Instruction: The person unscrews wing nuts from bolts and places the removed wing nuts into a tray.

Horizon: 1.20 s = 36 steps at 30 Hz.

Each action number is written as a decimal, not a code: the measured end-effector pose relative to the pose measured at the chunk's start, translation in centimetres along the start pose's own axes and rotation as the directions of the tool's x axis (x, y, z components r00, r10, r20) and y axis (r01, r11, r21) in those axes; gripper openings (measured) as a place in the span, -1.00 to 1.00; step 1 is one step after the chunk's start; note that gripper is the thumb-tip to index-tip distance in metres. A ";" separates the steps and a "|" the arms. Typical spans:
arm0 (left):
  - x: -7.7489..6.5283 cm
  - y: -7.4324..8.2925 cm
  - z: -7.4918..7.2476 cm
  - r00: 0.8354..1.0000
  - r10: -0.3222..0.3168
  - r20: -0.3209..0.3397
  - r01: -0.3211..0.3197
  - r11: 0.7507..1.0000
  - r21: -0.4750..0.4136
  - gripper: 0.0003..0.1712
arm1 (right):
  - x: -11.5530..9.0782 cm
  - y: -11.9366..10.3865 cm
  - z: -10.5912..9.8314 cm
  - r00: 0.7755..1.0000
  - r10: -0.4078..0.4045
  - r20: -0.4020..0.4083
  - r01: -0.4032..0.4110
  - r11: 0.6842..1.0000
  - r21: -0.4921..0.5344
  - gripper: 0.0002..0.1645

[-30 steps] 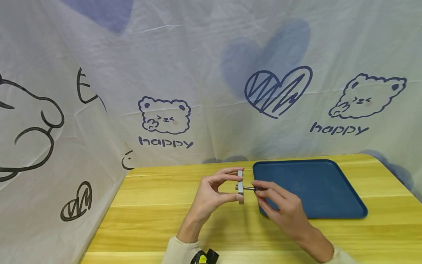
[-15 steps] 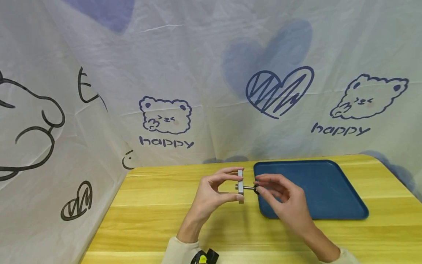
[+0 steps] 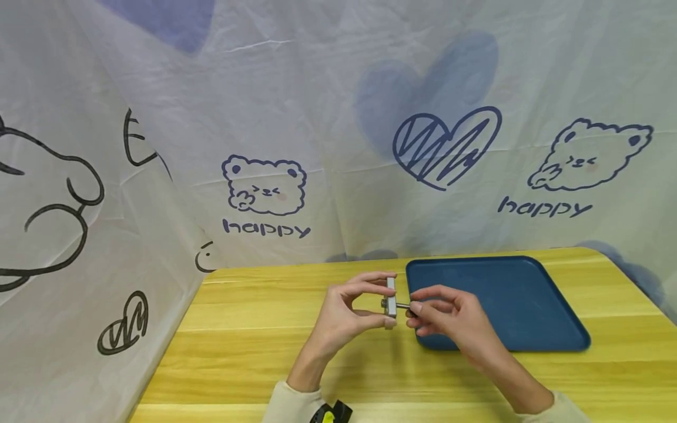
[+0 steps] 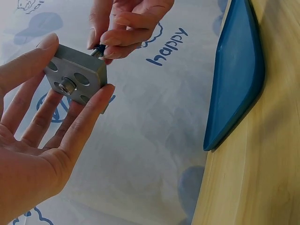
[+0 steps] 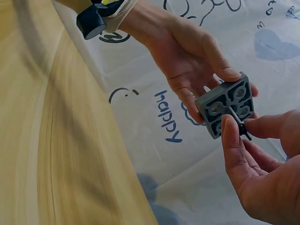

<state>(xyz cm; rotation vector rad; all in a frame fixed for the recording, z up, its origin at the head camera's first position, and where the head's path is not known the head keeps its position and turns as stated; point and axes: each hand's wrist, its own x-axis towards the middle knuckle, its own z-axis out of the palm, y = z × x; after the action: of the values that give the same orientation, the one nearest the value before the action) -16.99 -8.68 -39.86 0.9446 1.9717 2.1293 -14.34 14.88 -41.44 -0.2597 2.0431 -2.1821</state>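
My left hand [image 3: 338, 311] holds a square grey metal block [image 4: 71, 69] by its edges, thumb on one side and fingers on the other, upright above the table. The block has several round holes and, on its reverse in the right wrist view, dark recesses. Through its middle runs a bolt [image 3: 403, 305], whose round bolt head [image 4: 68, 86] sticks out on the left side. At the bolt's other end my right hand [image 3: 465, 323] pinches a small black wing nut [image 5: 243, 129] between thumb and fingers. Those fingers hide much of the nut in the head view.
A blue tray [image 3: 518, 305] lies on the yellow wood-grain table [image 3: 243, 335], behind and right of my right hand. A white printed cloth [image 3: 338, 117] hangs along the table's back and left sides. A dark wrist device [image 3: 332, 412] sits at my left sleeve.
My right fingers loosened and spread around the nut half a second ago, and now pinch it again with the thumb further over. The block has shifted slightly right and down, with less bolt showing.
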 end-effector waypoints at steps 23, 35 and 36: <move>0.0 0.0 -0.8 0.998 0.040 -0.042 -0.040 0.999 0.005 -0.53 | 0.5 1.9 1.1 0.524 -0.833 0.175 0.747 0.351 -0.565 -0.90; 0.0 0.0 -0.7 0.999 0.026 -0.036 -0.026 1.000 0.000 -0.53 | 0.0 0.3 0.4 0.968 -0.246 -0.044 0.242 0.966 -0.095 -0.61; 0.0 0.0 -0.6 0.999 0.022 -0.030 -0.022 1.000 -0.003 -0.53 | 0.1 0.2 0.3 0.981 -0.187 -0.049 0.183 0.981 -0.072 -0.58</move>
<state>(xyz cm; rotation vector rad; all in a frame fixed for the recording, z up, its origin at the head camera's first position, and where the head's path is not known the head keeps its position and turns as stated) -17.32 -9.21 -39.87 0.9439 1.9800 2.1699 -14.33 14.56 -41.64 -0.4167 2.2069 -2.2511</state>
